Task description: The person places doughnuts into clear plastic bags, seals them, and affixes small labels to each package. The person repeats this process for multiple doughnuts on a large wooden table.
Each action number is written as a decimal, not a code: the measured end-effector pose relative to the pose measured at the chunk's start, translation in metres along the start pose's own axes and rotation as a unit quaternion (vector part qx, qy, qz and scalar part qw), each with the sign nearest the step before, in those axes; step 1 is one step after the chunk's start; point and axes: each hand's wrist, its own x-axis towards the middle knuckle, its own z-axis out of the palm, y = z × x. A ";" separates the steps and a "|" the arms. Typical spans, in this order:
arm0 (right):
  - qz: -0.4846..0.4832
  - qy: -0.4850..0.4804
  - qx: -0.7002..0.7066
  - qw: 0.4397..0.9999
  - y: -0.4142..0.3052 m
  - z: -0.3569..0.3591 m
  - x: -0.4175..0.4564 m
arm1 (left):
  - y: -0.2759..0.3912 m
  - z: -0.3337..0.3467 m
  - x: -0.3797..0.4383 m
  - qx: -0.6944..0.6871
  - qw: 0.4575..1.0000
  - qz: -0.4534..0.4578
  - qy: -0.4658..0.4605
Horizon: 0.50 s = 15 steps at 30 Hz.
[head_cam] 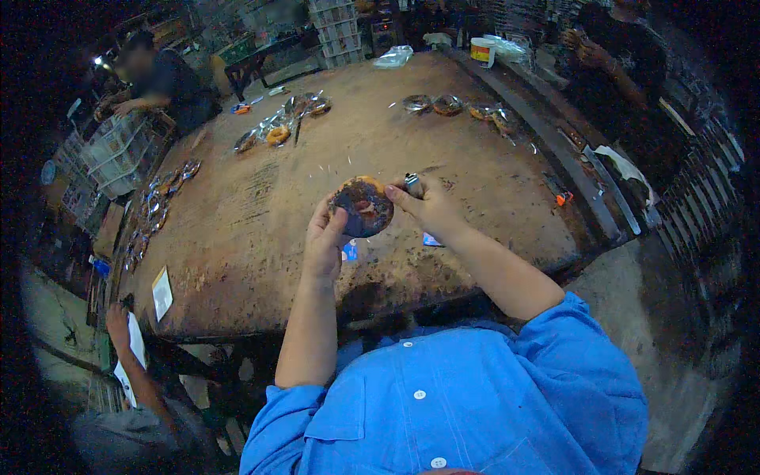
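Note:
A ring-shaped, doughnut-like item (361, 208), dark on its face and golden at the upper edge, is held up over the brown table (380, 148). My left hand (325, 237) grips its left side, the thumb on its face. My right hand (428, 208) touches its right edge with the thumb and holds a small metal-topped object (414, 185), which looks like a lighter, in its curled fingers. Below the ring lies a small blue-and-white packet or card (350, 250); another one (432, 240) lies under my right wrist.
Clear-wrapped rings lie at the back left (278, 135), back right (446, 105) and along the left edge (155, 199). A white tub (483, 52) stands behind. Co-workers are at the back left (163, 83), front left (148, 415) and right (617, 65). A white card (161, 294) lies near the left corner.

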 end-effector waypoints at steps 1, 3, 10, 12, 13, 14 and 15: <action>-0.053 0.010 0.065 0.996 0.002 0.002 -0.003 | 0.002 0.002 -0.001 -0.035 0.999 -0.018 0.016; -0.146 0.033 0.176 0.973 0.003 0.007 -0.008 | 0.003 0.005 -0.004 0.063 0.998 0.027 -0.014; -0.098 0.101 0.201 0.970 -0.010 0.016 -0.031 | -0.001 0.008 -0.014 0.132 0.991 0.026 -0.017; -0.075 0.144 0.274 0.948 -0.014 0.017 -0.035 | -0.002 0.010 -0.017 -0.006 1.000 0.006 0.005; -0.089 0.145 0.342 0.924 -0.014 0.018 -0.037 | -0.001 0.010 -0.017 -0.077 0.997 0.004 0.012; -0.062 0.147 0.338 0.927 -0.015 0.020 -0.038 | -0.003 0.012 -0.020 -0.013 1.000 0.013 -0.008; -0.053 0.144 0.333 0.930 -0.015 0.022 -0.040 | -0.006 0.014 -0.023 0.054 0.997 0.021 -0.042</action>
